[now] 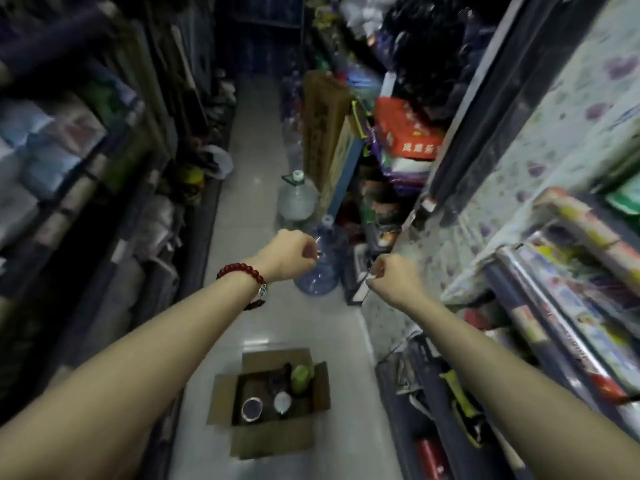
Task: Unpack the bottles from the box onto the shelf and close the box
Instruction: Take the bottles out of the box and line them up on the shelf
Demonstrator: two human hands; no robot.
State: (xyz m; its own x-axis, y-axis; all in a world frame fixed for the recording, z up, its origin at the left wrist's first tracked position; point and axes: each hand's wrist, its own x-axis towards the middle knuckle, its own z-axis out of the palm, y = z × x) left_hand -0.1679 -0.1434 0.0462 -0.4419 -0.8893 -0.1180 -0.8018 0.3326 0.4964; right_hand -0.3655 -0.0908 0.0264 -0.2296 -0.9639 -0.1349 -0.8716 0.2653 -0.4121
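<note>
You see a dim aisle, lit from overhead: a pale glare patch sits on the floor tiles at six o'clock. Shelves at nine o'clock sink into shadow. Wide-angle distortion bends the edges at three and nine, and blur softens everything, especially the corners.

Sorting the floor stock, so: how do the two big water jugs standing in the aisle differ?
The clear jug is colourless and stands further down the aisle; the blue jug is blue-tinted, nearer, and partly hidden behind the left hand. Both stand upright on the floor beside the right-hand shelving.
</note>
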